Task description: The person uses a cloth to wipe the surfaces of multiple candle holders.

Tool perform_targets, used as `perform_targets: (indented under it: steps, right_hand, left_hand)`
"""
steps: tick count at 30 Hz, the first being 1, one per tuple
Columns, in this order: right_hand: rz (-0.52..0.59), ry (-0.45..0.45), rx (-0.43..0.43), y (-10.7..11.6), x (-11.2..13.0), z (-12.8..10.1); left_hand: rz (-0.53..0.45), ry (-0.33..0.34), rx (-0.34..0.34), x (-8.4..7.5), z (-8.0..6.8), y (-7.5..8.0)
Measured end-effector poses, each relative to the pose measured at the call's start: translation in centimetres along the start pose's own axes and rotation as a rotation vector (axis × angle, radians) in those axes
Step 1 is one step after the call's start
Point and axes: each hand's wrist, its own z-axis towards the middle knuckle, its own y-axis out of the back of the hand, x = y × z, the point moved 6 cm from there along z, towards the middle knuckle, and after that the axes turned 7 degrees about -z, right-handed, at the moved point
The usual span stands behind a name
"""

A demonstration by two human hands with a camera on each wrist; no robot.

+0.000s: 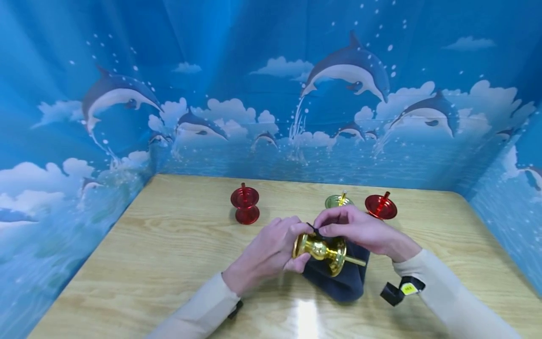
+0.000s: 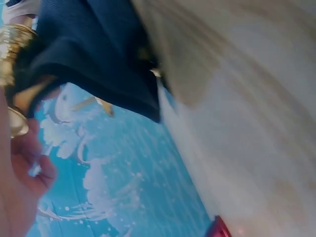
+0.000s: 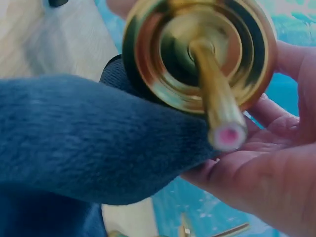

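Note:
My left hand grips a shiny gold candle holder by its base, tilted on its side with its spike toward the right. A dark blue cloth hangs beneath and behind the holder. My right hand pinches the cloth's dark edge with thumb and fingertips, close to the left fingers. In the right wrist view the holder's round dish and hollow-ended spike face the camera, with the cloth bunched alongside. Folds of cloth cover part of the holder in the left wrist view.
A red candle holder stands at the back left of the wooden table. Behind my right hand are a gold-green holder and another red one, both partly hidden. A dolphin-printed curtain borders the table.

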Motion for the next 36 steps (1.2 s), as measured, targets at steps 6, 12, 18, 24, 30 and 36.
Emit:
perform_targets:
  steps: [6, 12, 18, 24, 30, 36]
  right_hand:
    - [-0.207, 0.061, -0.103, 0.3, 1.2, -0.5]
    - [-0.402, 0.199, -0.173, -0.2, 2.7, -1.2]
    - [-0.619, 0.347, -0.263, -1.0, 4.0, -1.9]
    - [-0.448, 0.221, -0.344, 0.7, 3.2, -2.4]
    - [0.052, 0.147, -0.413, 3.7, 1.3, -4.0]
    - [0.248, 0.239, -0.367, 4.9, 0.8, -5.6]
  left_hand:
    - [-0.13, 0.239, 0.063, 0.1, 0.2, 0.2]
    - [-0.24, 0.4, 0.122, 0.4, 0.3, 0.1]
    - [-0.325, 0.475, 0.151, 0.8, 0.0, 0.0]
    - [-0.412, 0.476, 0.153, 0.8, 0.1, 0.1]
    - [-0.486, 0.451, 0.112, 1.1, 0.1, 0.8]
    - [-0.535, 0.483, 0.009, 2.2, -0.1, 2.1]
